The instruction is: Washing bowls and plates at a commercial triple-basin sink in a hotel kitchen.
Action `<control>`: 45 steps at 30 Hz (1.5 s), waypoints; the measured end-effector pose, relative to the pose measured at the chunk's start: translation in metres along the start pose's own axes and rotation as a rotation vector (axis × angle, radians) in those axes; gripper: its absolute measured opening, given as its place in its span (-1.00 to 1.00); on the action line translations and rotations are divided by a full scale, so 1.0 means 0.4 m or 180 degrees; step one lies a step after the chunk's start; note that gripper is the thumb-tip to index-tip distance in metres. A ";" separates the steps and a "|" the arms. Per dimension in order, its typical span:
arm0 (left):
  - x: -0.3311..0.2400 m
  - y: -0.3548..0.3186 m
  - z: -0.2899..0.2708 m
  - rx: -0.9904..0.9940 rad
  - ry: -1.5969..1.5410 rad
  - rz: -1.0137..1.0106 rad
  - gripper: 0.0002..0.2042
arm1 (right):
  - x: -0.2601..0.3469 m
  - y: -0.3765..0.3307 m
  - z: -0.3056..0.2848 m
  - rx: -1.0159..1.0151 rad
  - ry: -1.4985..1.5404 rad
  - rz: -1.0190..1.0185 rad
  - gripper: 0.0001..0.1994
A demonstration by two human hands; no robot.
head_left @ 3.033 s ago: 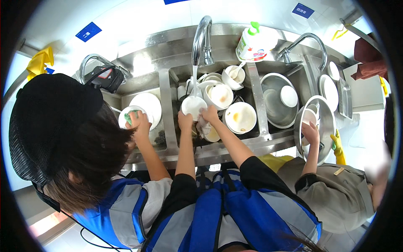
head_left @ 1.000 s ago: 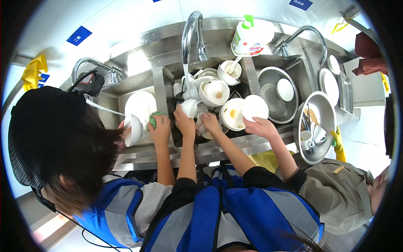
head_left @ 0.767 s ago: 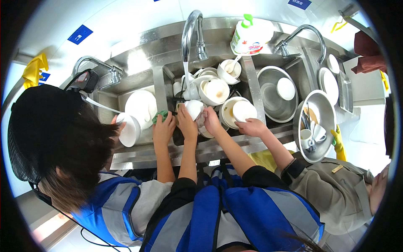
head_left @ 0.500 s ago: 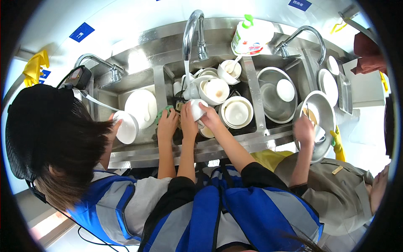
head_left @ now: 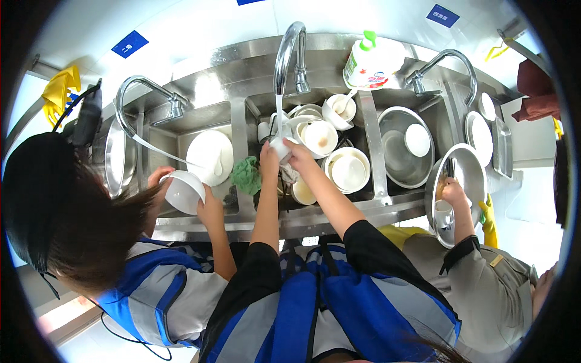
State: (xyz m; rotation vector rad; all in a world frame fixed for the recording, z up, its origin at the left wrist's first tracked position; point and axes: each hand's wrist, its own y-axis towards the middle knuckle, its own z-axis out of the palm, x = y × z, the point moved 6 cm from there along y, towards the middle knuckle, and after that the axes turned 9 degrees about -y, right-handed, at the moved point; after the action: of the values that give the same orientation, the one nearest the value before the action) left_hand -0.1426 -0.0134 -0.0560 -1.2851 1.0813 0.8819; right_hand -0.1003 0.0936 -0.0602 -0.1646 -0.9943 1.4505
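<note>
I am holding a small white bowl (head_left: 279, 147) under the thin stream of water falling from the middle faucet (head_left: 289, 51), above the middle basin of the steel sink (head_left: 369, 130). My left hand (head_left: 268, 162) is gripping the bowl's near left side and my right hand (head_left: 296, 157) is closing over its right side, so the fingers of both hands are curling around it. Below my hands more white bowls are lying in the basin: a stacked pair (head_left: 348, 170) just right of my right forearm, one with a brownish smear (head_left: 319, 137) behind it, and a cup with a spoon (head_left: 338, 111) near the back wall. A green cloth (head_left: 247, 175) is sitting on the divider just left of my left hand. A soap bottle (head_left: 366, 62) is standing on the back ledge. On my left a person is gripping a white bowl (head_left: 183, 192) with both hands, beside a white plate (head_left: 209, 157) in that basin. On my right another person's hand (head_left: 451, 192) is reaching into a steel bowl (head_left: 460, 181).
</note>
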 end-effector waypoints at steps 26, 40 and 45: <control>-0.004 -0.535 0.930 0.3864 0.4786 0.5118 -0.76 | -0.088 -0.369 -0.018 0.0306 0.0358 0.0427 -0.62; -0.009 -0.594 0.929 0.4363 0.4414 0.4133 -0.71 | 0.758 -0.364 -0.239 -0.1666 -0.6055 -0.1764 -0.55; -0.014 -0.585 0.894 0.4474 0.4215 0.3752 -0.68 | 0.590 -0.239 -0.104 -0.0839 -0.6792 -0.1444 -0.61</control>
State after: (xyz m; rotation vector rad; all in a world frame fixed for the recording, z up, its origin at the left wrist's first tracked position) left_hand 0.1225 0.3162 0.0050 0.3237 2.8341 -0.3371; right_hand -0.0458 0.3000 0.0847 1.6374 -2.5658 0.5817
